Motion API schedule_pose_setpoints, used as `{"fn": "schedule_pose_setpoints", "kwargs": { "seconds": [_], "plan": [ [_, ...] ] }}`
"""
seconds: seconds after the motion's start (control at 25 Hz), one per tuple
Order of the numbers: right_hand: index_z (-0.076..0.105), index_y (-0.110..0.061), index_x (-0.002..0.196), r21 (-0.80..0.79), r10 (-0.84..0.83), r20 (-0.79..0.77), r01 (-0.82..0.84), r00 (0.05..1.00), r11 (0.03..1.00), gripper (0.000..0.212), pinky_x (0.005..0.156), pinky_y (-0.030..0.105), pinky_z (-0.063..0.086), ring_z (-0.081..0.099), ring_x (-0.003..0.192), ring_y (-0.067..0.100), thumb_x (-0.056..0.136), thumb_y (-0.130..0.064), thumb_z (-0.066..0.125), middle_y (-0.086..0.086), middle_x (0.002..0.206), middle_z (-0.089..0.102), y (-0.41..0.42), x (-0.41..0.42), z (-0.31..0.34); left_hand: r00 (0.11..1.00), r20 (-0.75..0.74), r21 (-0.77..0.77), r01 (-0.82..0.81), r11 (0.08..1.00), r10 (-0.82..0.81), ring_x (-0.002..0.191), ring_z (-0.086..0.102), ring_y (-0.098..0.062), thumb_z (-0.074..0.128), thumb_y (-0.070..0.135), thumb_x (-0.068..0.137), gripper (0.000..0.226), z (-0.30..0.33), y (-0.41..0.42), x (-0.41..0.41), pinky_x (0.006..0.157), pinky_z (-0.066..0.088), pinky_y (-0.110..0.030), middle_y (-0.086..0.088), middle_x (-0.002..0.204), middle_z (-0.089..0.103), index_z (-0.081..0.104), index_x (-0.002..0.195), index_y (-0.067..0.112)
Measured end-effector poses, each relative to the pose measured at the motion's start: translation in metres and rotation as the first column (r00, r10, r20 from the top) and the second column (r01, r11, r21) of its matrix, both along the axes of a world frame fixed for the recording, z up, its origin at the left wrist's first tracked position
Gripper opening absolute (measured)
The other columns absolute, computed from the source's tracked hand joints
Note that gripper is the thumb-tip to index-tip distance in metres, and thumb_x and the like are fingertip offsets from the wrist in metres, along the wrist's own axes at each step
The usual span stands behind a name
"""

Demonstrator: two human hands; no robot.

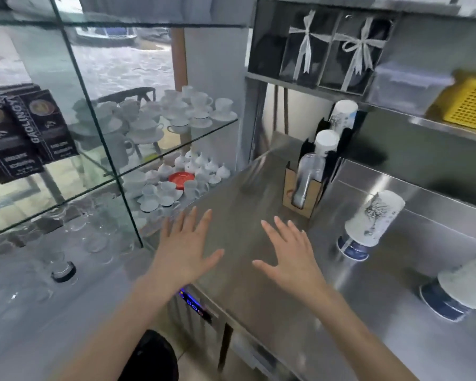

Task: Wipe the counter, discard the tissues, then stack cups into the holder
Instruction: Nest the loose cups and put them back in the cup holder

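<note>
Both hands, left point(186, 250) and right point(289, 257), fingers spread and empty; we judge the right-hand paper cup stacks point(368, 225) light, crushable; grip mid-wall.

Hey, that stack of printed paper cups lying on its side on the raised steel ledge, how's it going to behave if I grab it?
The nearer cup stack looks like thin paper, so probably light and easy to crush if squeezed. It lies on its side on the smooth steel ledge, so a nudge may well roll it. The nested cups could slide apart if it is lifted by one end.
</note>
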State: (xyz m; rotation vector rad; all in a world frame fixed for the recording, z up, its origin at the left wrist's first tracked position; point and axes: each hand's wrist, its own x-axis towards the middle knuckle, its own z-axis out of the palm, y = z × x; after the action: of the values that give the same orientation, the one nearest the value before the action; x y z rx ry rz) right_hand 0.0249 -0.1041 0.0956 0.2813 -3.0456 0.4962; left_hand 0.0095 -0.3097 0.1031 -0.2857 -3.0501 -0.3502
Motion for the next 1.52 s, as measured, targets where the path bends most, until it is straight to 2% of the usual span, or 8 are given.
{"fn": "schedule_pose_setpoints", "kwargs": {
  "seconds": [0.32, 0.48, 0.8, 0.92, 1.04, 1.28, 1.44, 1.52],
  "plan": [
    [0.009, -0.031, 0.143, -0.08, -0.211, -0.024, 0.209, 0.977, 0.975, 0.075, 0.116, 0.038, -0.001, -0.003, 0.143, 0.022, 0.083, -0.047, 0.053, 0.001, 0.156, 0.003, 0.14, 0.008, -0.003, 0.974, -0.01, 0.001, 0.225, 0.974, -0.225, 0.142, 0.008, -0.026, 0.042, 0.056, 0.083, 0.079, 0.005, 0.154, -0.027, 0.117, 0.007, -0.045, -0.007, 0.155, 0.007, 0.001, 0.143, 0.024],
    [0.018, -0.028, 0.141, -0.112, -0.299, -0.047, 0.292, 0.953, 0.95, 0.073, 0.115, 0.035, 0.006, 0.006, 0.142, 0.022, 0.081, -0.044, 0.057, 0.003, 0.155, 0.012, 0.198, 0.015, -0.004, 0.949, -0.028, 0.046, 0.316, 0.948, -0.315, 0.141, 0.015, -0.023, 0.044, 0.056, 0.083, 0.079, 0.001, 0.218, -0.034, 0.114, 0.012, -0.04, -0.004, 0.154, 0.012, 0.004, 0.143, 0.024],
    [0.023, -0.022, 0.141, -0.2, -0.41, -0.007, 0.401, 0.912, 0.894, 0.071, 0.116, 0.035, 0.013, 0.011, 0.141, 0.024, 0.082, -0.035, 0.059, 0.006, 0.153, 0.019, 0.238, 0.005, -0.009, 0.901, 0.01, 0.122, 0.429, 0.895, -0.433, 0.138, 0.022, -0.024, 0.047, 0.054, 0.082, 0.079, 0.001, 0.273, -0.066, 0.11, 0.022, -0.04, -0.001, 0.154, 0.016, 0.007, 0.142, 0.024],
    [0.027, -0.023, 0.138, -0.282, -0.452, 0.027, 0.441, 0.891, 0.852, 0.067, 0.113, 0.037, 0.022, 0.019, 0.139, 0.022, 0.081, -0.03, 0.061, 0.005, 0.151, 0.025, 0.241, -0.006, -0.01, 0.877, 0.029, 0.166, 0.468, 0.868, -0.479, 0.136, 0.025, -0.024, 0.05, 0.051, 0.081, 0.078, 0.001, 0.286, -0.086, 0.109, 0.026, -0.041, -0.001, 0.152, 0.02, 0.01, 0.142, 0.023],
    [0.029, -0.022, 0.137, -0.369, -0.511, 0.078, 0.5, 0.856, 0.783, 0.067, 0.106, 0.033, 0.03, 0.029, 0.135, 0.019, 0.08, -0.028, 0.062, 0.003, 0.148, 0.03, 0.247, -0.022, -0.011, 0.858, 0.072, 0.274, 0.473, 0.837, -0.508, 0.133, 0.03, -0.025, 0.055, 0.047, 0.08, 0.077, -0.005, 0.301, -0.105, 0.105, 0.031, -0.042, 0.0, 0.149, 0.026, 0.014, 0.141, 0.022],
    [0.028, -0.017, 0.138, -0.485, -0.585, 0.156, 0.577, 0.796, 0.657, 0.068, 0.092, 0.01, 0.022, 0.037, 0.131, 0.019, 0.081, -0.022, 0.063, 0.003, 0.145, 0.037, 0.26, -0.057, -0.024, 0.823, 0.223, 0.424, 0.401, 0.812, -0.522, 0.132, 0.033, -0.026, 0.062, 0.04, 0.078, 0.077, -0.033, 0.327, -0.141, 0.105, 0.034, -0.041, -0.005, 0.146, 0.031, 0.021, 0.139, 0.02],
    [0.033, -0.018, 0.136, -0.553, -0.605, 0.179, 0.588, 0.776, 0.59, 0.064, 0.102, 0.022, 0.032, 0.043, 0.126, 0.017, 0.08, -0.022, 0.064, 0.001, 0.14, 0.045, 0.266, -0.075, -0.037, 0.802, 0.258, 0.521, 0.355, 0.776, -0.539, 0.124, 0.043, -0.025, 0.066, 0.043, 0.074, 0.072, -0.047, 0.345, -0.157, 0.099, 0.04, -0.042, -0.006, 0.134, 0.045, 0.031, 0.134, 0.022],
    [0.038, -0.02, 0.132, -0.594, -0.609, 0.173, 0.575, 0.774, 0.563, 0.059, 0.096, 0.014, 0.035, 0.049, 0.12, 0.012, 0.079, -0.021, 0.065, -0.005, 0.131, 0.053, 0.267, -0.078, -0.041, 0.798, 0.25, 0.562, 0.341, 0.753, -0.548, 0.121, 0.046, -0.023, 0.067, 0.042, 0.073, 0.069, -0.05, 0.35, -0.161, 0.098, 0.041, -0.041, -0.007, 0.131, 0.049, 0.035, 0.131, 0.022]
  ]
}}
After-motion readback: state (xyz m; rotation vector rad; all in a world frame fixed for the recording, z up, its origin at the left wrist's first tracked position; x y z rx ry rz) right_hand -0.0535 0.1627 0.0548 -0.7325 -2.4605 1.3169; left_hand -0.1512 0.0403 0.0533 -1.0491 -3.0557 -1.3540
